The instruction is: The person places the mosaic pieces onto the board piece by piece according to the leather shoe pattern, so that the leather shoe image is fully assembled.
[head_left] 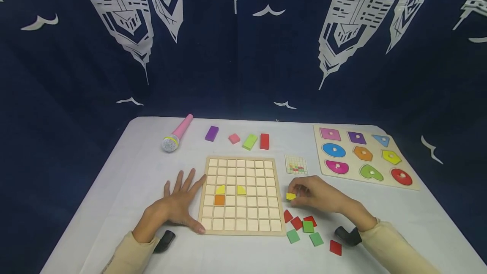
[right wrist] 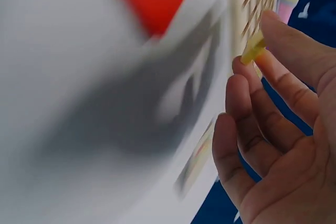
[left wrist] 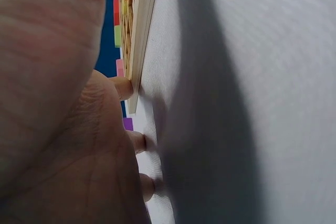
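Observation:
A wooden grid board (head_left: 243, 157) lies flat on the white table. Two yellow quarter-round tiles (head_left: 241, 190) and one orange square tile (head_left: 219, 200) sit in its cells. With fingers spread, my left hand (head_left: 179, 204) rests by the board's left edge, thumb and index finger touching the frame. Just off the right edge, my right hand (head_left: 319, 193) pinches a small yellow tile (right wrist: 254, 47) between thumb and fingertips, raised above the table. Below that hand are several loose red tiles (head_left: 335, 247) and green tiles (head_left: 316, 239), some overlapping.
A small pattern card (head_left: 296, 165) lies right of the board. Farther right is a shape puzzle board (head_left: 351, 167) with knobbed pieces. Along the back are a pink toy microphone (head_left: 179, 133) and purple (head_left: 212, 133), pink (head_left: 234, 138), light green (head_left: 250, 142) and red blocks (head_left: 264, 141).

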Motion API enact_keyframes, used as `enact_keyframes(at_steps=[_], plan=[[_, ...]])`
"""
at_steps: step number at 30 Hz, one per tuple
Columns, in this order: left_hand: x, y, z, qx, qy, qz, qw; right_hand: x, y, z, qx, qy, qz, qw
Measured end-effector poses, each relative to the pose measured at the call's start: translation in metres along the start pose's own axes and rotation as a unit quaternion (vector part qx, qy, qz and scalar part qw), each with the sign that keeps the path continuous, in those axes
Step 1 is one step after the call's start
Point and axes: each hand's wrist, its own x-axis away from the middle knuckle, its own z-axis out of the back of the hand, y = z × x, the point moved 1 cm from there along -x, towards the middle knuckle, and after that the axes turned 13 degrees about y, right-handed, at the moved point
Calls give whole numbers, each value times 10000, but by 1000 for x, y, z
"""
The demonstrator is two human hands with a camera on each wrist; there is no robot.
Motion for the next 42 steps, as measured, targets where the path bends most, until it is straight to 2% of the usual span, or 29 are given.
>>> enact_keyframes(at_steps=[6, 15, 23, 33, 42], plan=[[-1, 0, -1, 5, -5, -16, 10000, -27, -28, -23, -72, -24, 425, 9991], [0, 1, 2, -33, -70, -13, 10000, -58, -67, -54, 63, -305, 1050, 9940], [-2, 2, 4, -30, -34, -55, 10000, -80, -91, -72, 170, -449, 1335, 9899], [-3, 3, 1, -105, -96, -16, 9999, -87, -97, -89, 465, -569, 1197, 9901], [0, 0, -1, -37, -18, -36, 10000, -93, -99, -95, 690, -569, 1044, 9905]])
